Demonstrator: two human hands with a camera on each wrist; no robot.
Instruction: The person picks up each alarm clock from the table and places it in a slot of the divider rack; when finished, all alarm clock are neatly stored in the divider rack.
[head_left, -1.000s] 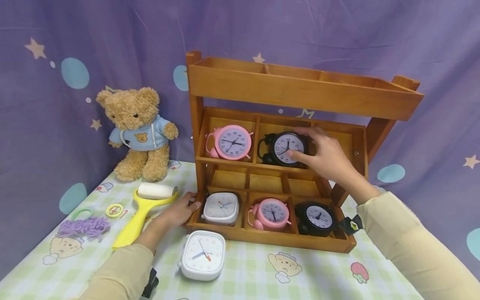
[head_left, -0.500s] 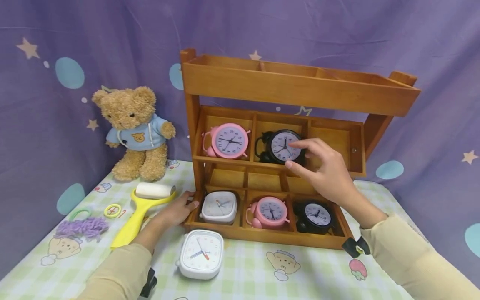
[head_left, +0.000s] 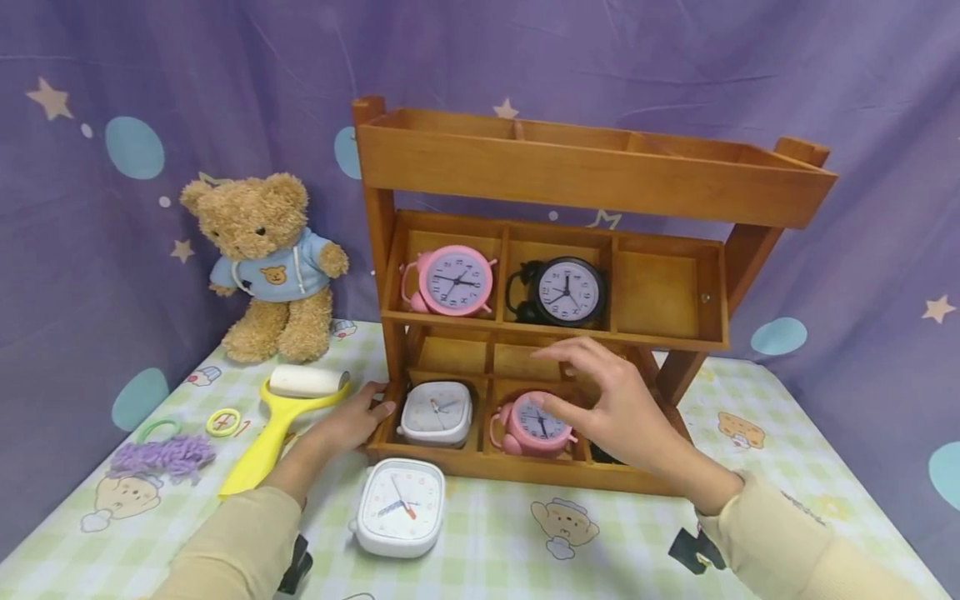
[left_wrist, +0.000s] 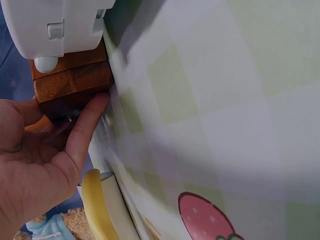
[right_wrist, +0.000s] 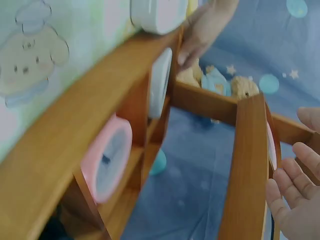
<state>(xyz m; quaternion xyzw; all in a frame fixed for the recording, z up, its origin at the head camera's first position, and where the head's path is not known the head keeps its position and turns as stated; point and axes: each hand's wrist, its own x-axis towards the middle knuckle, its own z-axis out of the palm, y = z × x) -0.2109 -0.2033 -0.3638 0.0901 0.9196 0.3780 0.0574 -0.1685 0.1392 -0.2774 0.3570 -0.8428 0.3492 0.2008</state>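
Note:
A three-tier wooden shelf (head_left: 592, 175) stands on the table. My left hand (head_left: 352, 423) grips its lower left corner; in the left wrist view thumb and fingers (left_wrist: 85, 127) lie on either side of the wood. The middle tier holds a pink alarm clock (head_left: 455, 281) and a black alarm clock (head_left: 570, 292). My right hand (head_left: 618, 408), empty with fingers spread and bent, hovers before the bottom tier. That tier holds a white clock (head_left: 437, 412), a second pink alarm clock (head_left: 519, 435), and a black clock (head_left: 603, 454) mostly hidden behind the hand.
Another white clock (head_left: 401, 508) lies on the checked tablecloth (head_left: 480, 542) in front of the shelf. To the left are a yellow-handled lint roller (head_left: 266, 442), a purple fluffy hair tie (head_left: 168, 456), and yellow and green rings. A teddy bear (head_left: 273, 267) sits behind them.
My right hand has come away from the black alarm clock in the middle tier and moved down in front of the bottom tier. The left hand keeps its place at the shelf corner.

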